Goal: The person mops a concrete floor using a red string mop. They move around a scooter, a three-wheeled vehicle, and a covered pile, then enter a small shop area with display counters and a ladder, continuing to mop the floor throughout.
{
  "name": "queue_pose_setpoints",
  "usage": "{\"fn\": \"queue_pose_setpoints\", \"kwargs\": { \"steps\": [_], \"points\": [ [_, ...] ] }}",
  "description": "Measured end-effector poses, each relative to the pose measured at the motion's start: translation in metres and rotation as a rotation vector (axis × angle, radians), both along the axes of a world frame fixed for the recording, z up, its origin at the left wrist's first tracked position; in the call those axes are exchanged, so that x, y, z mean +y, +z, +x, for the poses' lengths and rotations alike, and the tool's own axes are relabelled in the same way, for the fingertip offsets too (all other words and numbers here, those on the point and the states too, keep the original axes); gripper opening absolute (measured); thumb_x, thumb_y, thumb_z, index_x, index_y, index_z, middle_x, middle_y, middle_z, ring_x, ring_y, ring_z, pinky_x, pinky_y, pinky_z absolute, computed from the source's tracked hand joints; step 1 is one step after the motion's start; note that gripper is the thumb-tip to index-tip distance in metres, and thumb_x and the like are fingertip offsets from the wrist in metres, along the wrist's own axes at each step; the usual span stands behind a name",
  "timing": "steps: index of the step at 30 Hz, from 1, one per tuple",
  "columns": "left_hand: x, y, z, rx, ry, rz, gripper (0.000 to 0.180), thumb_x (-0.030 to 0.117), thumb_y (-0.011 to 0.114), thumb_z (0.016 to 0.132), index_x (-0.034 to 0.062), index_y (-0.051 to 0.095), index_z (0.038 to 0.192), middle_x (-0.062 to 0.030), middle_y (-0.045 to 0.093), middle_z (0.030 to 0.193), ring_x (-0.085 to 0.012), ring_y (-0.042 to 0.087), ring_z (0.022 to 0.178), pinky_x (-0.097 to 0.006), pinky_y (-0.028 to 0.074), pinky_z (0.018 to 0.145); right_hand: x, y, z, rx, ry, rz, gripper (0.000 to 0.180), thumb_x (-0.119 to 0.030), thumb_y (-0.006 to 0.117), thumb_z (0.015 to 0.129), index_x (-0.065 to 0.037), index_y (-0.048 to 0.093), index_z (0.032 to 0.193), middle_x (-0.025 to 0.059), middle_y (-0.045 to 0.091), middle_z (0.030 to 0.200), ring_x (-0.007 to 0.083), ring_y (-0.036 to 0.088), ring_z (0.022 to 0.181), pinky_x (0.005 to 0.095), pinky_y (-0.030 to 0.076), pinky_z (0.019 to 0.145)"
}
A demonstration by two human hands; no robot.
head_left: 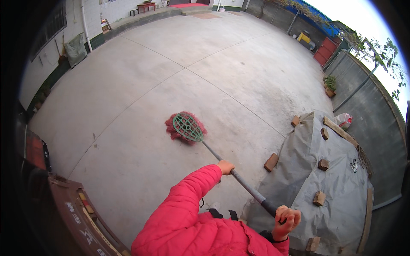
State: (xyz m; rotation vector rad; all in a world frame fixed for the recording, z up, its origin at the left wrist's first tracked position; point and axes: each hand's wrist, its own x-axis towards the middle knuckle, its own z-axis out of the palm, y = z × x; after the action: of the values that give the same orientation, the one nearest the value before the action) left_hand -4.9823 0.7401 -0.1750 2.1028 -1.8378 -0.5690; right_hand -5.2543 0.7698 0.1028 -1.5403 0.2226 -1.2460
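Observation:
A mop reaches out ahead of me, its green oval plastic grid lying over red shaggy strands on the concrete. Its grey handle slants down to the right and ends in a black grip. My left hand is wrapped round the handle's middle. Further back, my right hand has its fingers curled about the black grip at the end. Both arms wear puffy red sleeves.
A grey tarp, weighted with bricks and wooden strips, covers a heap on my right beside a grey wall. A brown wheeled bin stands at lower left. Potted plants and a red gate are at far right.

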Motion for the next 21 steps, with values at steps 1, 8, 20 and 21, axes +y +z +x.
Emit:
{"fn": "queue_pose_setpoints", "kwargs": {
  "steps": [1, 8, 20, 21],
  "points": [
    [-0.001, 0.007, 0.002, -0.001, 0.011, -0.009, 0.011, 0.023, 0.057, 0.068, 0.0140, 0.057, 0.073, -0.0090, 0.060, 0.073, -0.0293, 0.058, 0.073, -0.042, 0.045, 0.061, -0.006, 0.004, -0.001, -0.034, 0.010, -0.006, 0.029, -0.028, 0.044, 0.087, -0.008, 0.034, 0.067, -0.0008, 0.031, 0.046, 0.0114, 0.035, 0.036, 0.0269, 0.032, 0.044],
    [0.018, 0.028, -0.003, -0.023, 0.079, -0.039, 0.014, 0.024, 0.060, 0.065, 0.0109, 0.054, 0.068, -0.0109, 0.058, 0.070, -0.0312, 0.057, 0.070, -0.043, 0.043, 0.058, -0.063, 0.016, -0.008, -0.192, 0.118, 0.068, 0.034, -0.033, 0.046, 0.086, -0.007, 0.036, 0.066, -0.0009, 0.033, 0.046, 0.0117, 0.036, 0.035, 0.0265, 0.030, 0.041],
    [0.088, -0.045, 0.006, 0.144, 0.224, 0.278, 0.026, 0.034, 0.065, 0.066, 0.0100, 0.057, 0.073, -0.0125, 0.059, 0.074, -0.0322, 0.056, 0.071, -0.041, 0.044, 0.062, -0.123, -0.025, 0.065, 0.043, 0.672, 0.367, 0.017, -0.001, 0.035, 0.079, -0.004, 0.037, 0.062, 0.0022, 0.036, 0.047, 0.0126, 0.035, 0.040, 0.0290, 0.032, 0.046],
    [0.088, -0.049, 0.011, 0.147, 0.238, 0.289, 0.025, 0.034, 0.064, 0.067, 0.0112, 0.058, 0.074, -0.0120, 0.059, 0.074, -0.0322, 0.056, 0.072, -0.041, 0.044, 0.062, -0.126, -0.026, 0.072, 0.045, 0.670, 0.372, 0.018, -0.001, 0.035, 0.080, -0.004, 0.037, 0.062, 0.0020, 0.036, 0.047, 0.0124, 0.035, 0.040, 0.0289, 0.031, 0.046]
  ]
}}
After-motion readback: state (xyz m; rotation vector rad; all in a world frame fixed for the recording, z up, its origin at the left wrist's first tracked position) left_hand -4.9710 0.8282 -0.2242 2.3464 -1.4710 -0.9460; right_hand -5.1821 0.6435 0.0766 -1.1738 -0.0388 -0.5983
